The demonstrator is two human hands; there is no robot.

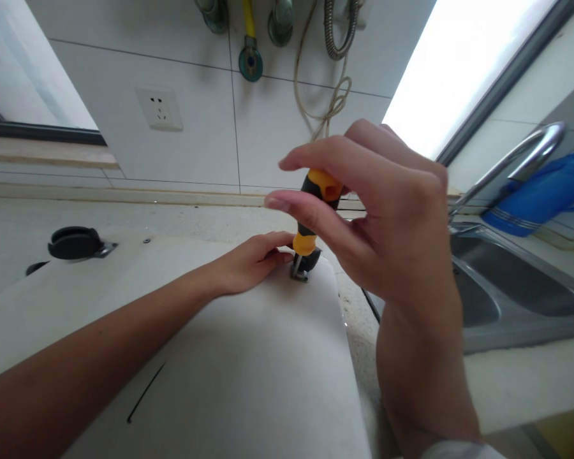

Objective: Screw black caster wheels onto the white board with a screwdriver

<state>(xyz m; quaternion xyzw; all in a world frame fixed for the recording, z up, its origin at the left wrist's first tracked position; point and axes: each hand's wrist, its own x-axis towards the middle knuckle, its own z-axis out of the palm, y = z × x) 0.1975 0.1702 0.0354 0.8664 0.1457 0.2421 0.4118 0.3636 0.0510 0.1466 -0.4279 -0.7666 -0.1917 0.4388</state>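
A yellow-and-black screwdriver (305, 217) stands nearly upright, its shaft reaching down to the metal plate of a black caster wheel (310, 260) at the corner of a white panel (268, 357). My right hand (387, 191) is around the screwdriver's handle, with thumb and index finger apart at the tip and the other fingers partly hidden behind. My left hand (249, 261) rests on the panel, its fingertips closed at the side of the caster, which they partly cover. A second black caster (75, 243) with a metal plate sits on the panel's far left.
The panel lies on a speckled countertop (196, 217) against a tiled wall. On the right are a steel double sink (521, 274), a chrome faucet (536, 146) and a blue object (545, 191). Pipe ends, a hose and a tied cord (332, 105) hang above; a socket (159, 109) is on the wall.
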